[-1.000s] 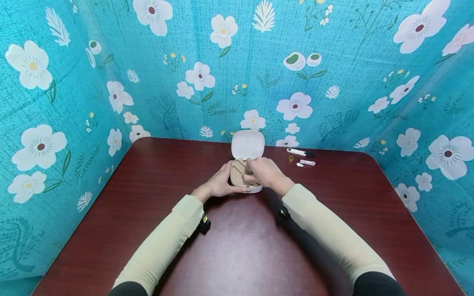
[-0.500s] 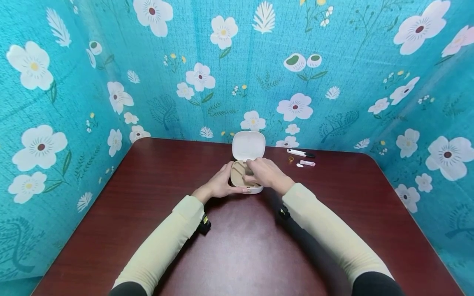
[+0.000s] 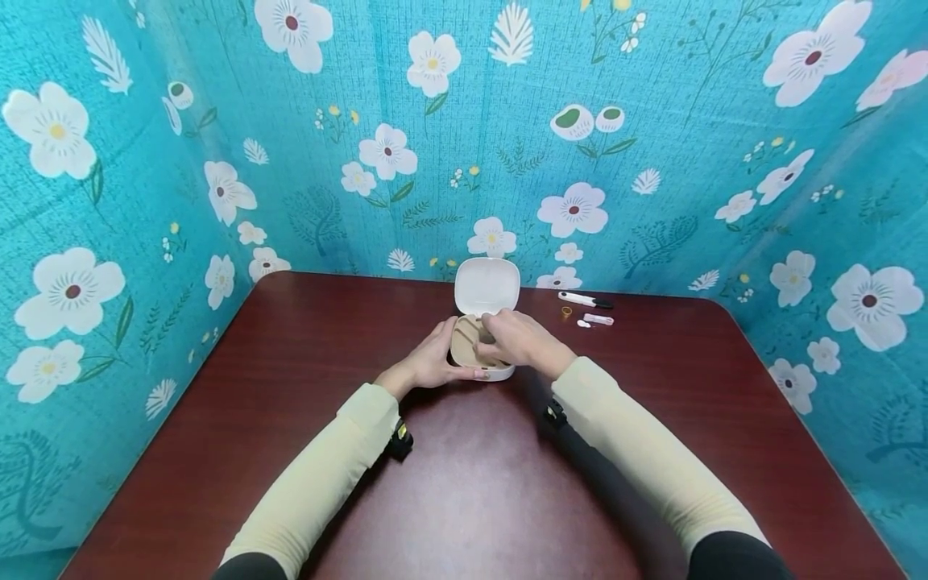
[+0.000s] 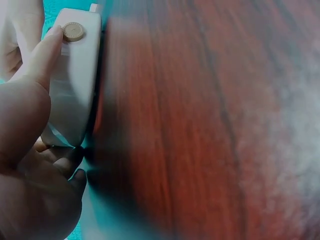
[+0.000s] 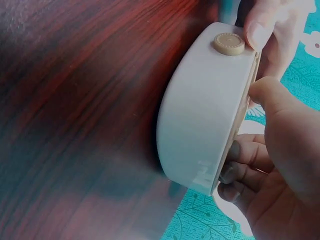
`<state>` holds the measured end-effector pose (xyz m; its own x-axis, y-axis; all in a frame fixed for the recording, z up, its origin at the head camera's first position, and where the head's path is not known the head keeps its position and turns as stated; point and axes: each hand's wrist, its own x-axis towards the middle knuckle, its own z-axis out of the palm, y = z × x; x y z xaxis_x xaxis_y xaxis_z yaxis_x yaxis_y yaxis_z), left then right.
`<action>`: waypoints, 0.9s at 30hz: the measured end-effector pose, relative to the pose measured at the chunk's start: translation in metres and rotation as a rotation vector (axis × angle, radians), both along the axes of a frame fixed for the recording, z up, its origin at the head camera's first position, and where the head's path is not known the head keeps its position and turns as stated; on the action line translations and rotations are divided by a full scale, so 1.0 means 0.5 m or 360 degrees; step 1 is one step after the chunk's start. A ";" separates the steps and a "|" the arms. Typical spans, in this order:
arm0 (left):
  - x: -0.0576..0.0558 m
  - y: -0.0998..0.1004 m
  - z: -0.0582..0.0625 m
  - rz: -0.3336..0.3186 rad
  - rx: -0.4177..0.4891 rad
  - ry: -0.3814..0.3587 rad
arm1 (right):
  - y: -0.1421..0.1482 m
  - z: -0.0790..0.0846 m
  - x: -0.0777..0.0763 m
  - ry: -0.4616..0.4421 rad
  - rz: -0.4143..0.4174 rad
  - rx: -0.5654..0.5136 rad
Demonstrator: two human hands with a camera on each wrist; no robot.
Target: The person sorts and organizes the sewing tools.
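A small white case (image 3: pixel 500 374) stands on the table with its lid (image 3: pixel 486 286) raised at the back. Inside is a beige inner tray (image 3: pixel 464 350) with divided compartments. My left hand (image 3: pixel 429 360) grips the case from the left, thumb along the front beside a round beige button (image 5: pixel 229 43) and fingers around the side. From the right, my right hand (image 3: pixel 524 342) reaches into the case. Its thumb and curled fingers hold the tray, as the right wrist view shows at the rim; the fingertips are partly hidden. The left wrist view shows the case's white wall (image 4: pixel 75 85).
Right of the case, near the back edge, lie a black-and-white pen-like stick (image 3: pixel 584 300), a gold ring (image 3: pixel 566 312), a small pinkish clear piece (image 3: pixel 598 320) and a tiny white piece (image 3: pixel 583 324). A flowered blue cloth (image 3: pixel 406 121) walls the dark red table (image 3: pixel 348 322).
Both hands keep their places on the case and tray. The head view has shifted slightly, and nothing else visibly moves.
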<state>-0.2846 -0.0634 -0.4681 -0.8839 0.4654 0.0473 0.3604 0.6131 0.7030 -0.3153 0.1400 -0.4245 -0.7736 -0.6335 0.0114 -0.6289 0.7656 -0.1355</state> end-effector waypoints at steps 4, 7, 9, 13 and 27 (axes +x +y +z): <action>-0.003 0.001 -0.001 -0.0006 -0.0010 -0.0018 | 0.004 0.000 0.003 0.0007 0.0012 0.0014; -0.006 0.002 0.001 -0.0007 -0.0023 -0.0039 | 0.008 -0.001 0.007 0.0005 0.0025 -0.0004; -0.006 0.004 -0.001 -0.0007 -0.0020 -0.0057 | 0.009 -0.002 0.010 -0.0009 0.0025 -0.0025; -0.006 0.006 -0.007 -0.0023 -0.0013 -0.0112 | 0.009 -0.006 0.017 -0.0041 0.0018 -0.0046; -0.004 0.007 -0.005 -0.0094 0.0029 -0.0167 | 0.012 -0.005 0.031 -0.0018 -0.0003 -0.0092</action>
<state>-0.2865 -0.0599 -0.4706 -0.8556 0.5165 -0.0349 0.3194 0.5798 0.7495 -0.2997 0.1462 -0.4271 -0.7751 -0.6307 0.0394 -0.6258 0.7574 -0.1865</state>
